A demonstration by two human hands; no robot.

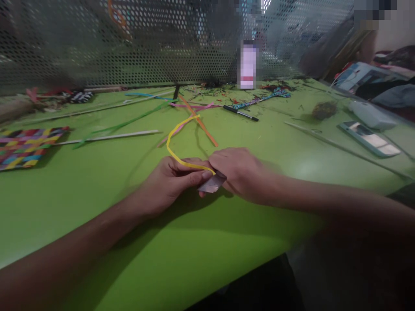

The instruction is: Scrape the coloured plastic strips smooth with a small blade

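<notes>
Both hands meet above the green table point(243, 242) near its front edge. Between the thumb and fingers of my left hand point(177, 179) is a small flat silvery-grey piece point(212, 184). My right hand point(240, 170) is closed at the right side of that piece; its fingertips are hidden. A yellow strip point(168, 142) runs from the grey piece over my left fingers and curves up and away. Beyond the hands, an orange strip point(205, 129) crosses pink strips point(186, 106) on the table.
A multicoloured woven piece point(29, 147) lies at the left, near green strips point(129, 119) and pale sticks. A pen point(240, 113), a braided cord point(262, 100) and scraps lie farther back before a perforated metal screen point(145, 47). At right are a phone point(369, 139) and a long thin stick point(343, 149).
</notes>
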